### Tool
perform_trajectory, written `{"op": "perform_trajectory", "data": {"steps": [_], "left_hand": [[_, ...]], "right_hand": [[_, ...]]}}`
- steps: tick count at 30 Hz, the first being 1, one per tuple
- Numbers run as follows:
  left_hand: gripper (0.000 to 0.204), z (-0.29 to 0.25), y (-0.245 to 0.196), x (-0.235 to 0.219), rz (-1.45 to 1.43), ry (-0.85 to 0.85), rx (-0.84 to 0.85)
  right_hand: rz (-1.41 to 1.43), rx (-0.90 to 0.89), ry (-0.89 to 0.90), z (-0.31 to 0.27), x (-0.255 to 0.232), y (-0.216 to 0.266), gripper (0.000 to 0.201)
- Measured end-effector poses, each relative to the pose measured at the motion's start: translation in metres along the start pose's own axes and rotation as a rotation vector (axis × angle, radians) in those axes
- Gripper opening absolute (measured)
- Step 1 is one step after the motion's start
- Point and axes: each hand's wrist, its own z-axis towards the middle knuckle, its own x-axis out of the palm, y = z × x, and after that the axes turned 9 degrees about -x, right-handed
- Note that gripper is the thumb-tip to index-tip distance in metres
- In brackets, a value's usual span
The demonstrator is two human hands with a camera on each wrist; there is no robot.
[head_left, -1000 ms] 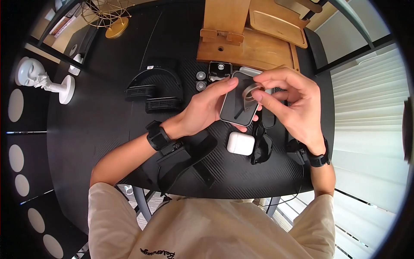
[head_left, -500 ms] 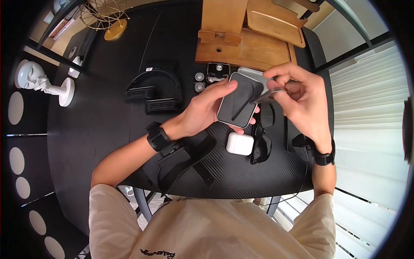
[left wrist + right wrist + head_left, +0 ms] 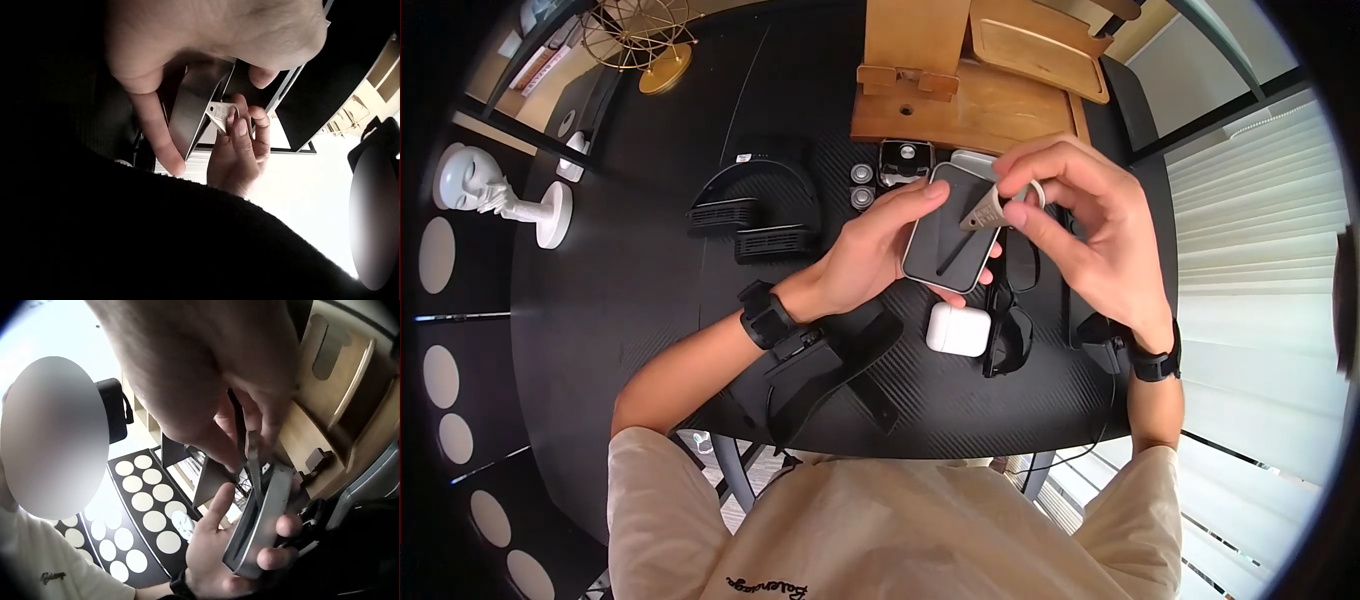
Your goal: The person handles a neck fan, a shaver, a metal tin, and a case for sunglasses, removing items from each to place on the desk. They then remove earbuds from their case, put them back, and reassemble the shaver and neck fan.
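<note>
My left hand (image 3: pixel 868 255) grips a flat rounded device (image 3: pixel 953 240) with a dark face and a silver rim, holding it above the black table (image 3: pixel 650 300). My right hand (image 3: pixel 1085 225) pinches a small grey metal ring tab (image 3: pixel 990 207) between thumb and fingers at the device's upper right edge. From below, the left wrist view shows the left hand (image 3: pixel 206 37) around the device (image 3: pixel 199 103) and the right hand (image 3: pixel 240 156) pinching the tab (image 3: pixel 220 114). In the right wrist view the tab (image 3: pixel 253 459) hangs over the device (image 3: pixel 259 519).
A white earbud case (image 3: pixel 957 331) and black glasses (image 3: pixel 1006 335) lie under the hands. Black straps (image 3: pixel 830 370) lie by the near edge. Black headset parts (image 3: pixel 760 210), two small round pieces (image 3: pixel 861 185), wooden stands (image 3: pixel 970 90) and a white figurine (image 3: pixel 490 185) stand further off.
The right hand lifted the ring tab off the device's dark face, swung it out to the right, and now holds it tilted at the upper right edge. The left hand barely moved.
</note>
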Motion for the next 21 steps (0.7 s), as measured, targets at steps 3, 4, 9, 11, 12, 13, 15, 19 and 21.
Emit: {"op": "perform_trajectory", "data": {"steps": [3, 4, 9, 11, 12, 13, 15, 19, 21], "left_hand": [[0.068, 0.000, 0.002, -0.002, -0.012, -0.004, -0.006], [0.068, 0.000, 0.002, -0.003, -0.004, 0.010, -0.002], [0.068, 0.000, 0.002, -0.003, -0.015, 0.003, -0.012], [0.065, 0.000, 0.004, -0.005, -0.023, 0.007, -0.019], [0.065, 0.000, 0.005, -0.005, -0.023, 0.006, -0.021], [0.063, 0.000, 0.005, -0.004, -0.019, 0.007, -0.005], [0.061, 0.001, 0.007, -0.004, -0.019, 0.005, 0.011], [0.050, 0.001, 0.008, -0.006, -0.116, 0.033, 0.046], [0.050, 0.001, 0.006, -0.004, -0.105, 0.034, 0.046]], "right_hand": [[-0.003, -0.058, -0.133, 0.001, 0.014, -0.005, 0.024], [0.009, -0.051, -0.191, 0.001, 0.017, -0.006, 0.024], [-0.171, -0.197, -0.210, 0.000, 0.026, -0.012, 0.023], [-0.342, -0.304, -0.160, -0.002, 0.030, -0.013, 0.022], [-0.341, -0.303, -0.161, -0.002, 0.032, -0.014, 0.022], [-0.398, -0.368, -0.140, -0.001, 0.035, -0.014, 0.021], [-0.475, -0.446, -0.111, -0.002, 0.038, -0.016, 0.022], [-0.463, -0.475, -0.109, -0.004, 0.041, -0.021, 0.024], [-0.426, -0.455, -0.107, -0.005, 0.041, -0.019, 0.025]]}}
